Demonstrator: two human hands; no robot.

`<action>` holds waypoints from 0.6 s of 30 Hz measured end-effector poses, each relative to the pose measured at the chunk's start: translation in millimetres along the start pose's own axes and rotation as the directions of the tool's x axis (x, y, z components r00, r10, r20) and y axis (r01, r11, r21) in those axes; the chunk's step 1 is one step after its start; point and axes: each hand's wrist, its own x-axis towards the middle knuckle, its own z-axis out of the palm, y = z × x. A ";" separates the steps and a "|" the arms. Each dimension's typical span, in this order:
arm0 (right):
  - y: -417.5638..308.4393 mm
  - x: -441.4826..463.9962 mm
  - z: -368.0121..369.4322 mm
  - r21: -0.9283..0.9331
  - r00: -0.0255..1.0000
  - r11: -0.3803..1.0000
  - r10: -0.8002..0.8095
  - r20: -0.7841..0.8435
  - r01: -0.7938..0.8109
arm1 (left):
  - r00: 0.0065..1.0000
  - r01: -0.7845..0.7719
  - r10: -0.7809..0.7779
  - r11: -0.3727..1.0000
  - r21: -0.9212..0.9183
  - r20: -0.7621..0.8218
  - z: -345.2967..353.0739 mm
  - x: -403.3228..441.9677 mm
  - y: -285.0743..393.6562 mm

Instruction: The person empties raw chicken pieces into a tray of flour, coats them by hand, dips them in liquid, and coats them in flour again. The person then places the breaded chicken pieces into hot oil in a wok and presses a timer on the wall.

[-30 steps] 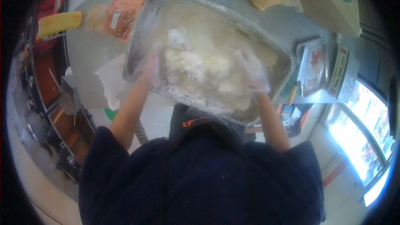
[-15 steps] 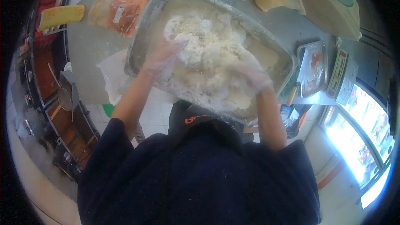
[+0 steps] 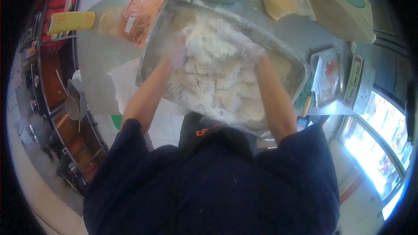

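At the centre of the frame, the left hand and the right hand, both blurred, touch the heaped white flour-like powder inside the metal tray, though whether either is spread or closed around any powder I cannot tell.
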 end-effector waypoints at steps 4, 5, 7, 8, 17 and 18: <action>-70.5 -87.9 39.5 -0.238 0.993 0.964 0.109 -0.050 -0.118 | 0.988 0.021 0.016 0.971 0.240 -0.151 -11.9 -92.1 20.1; -62.0 -109.1 44.5 -0.157 0.952 0.972 0.126 -0.280 -0.175 | 0.989 0.025 0.009 0.973 0.231 -0.146 4.0 -111.5 30.8; -17.5 -143.8 63.6 0.238 0.732 0.926 0.378 -0.567 -0.294 | 0.960 0.172 -0.216 0.957 -0.232 -0.180 38.4 -139.3 39.2; 4.3 -154.5 73.4 0.533 0.569 0.789 0.601 -0.562 -0.306 | 0.959 0.174 -0.219 0.956 -0.237 -0.179 36.7 -134.8 34.9; 40.6 -112.5 110.9 -0.074 0.875 0.894 -0.448 -0.185 0.442 | 0.857 0.516 -0.516 0.856 -0.025 -0.006 34.1 -97.0 10.4; 26.1 -102.9 101.6 0.138 0.952 0.984 -0.071 -0.296 0.116 | 0.929 0.370 -0.369 0.928 -0.046 0.028 30.2 -95.8 7.5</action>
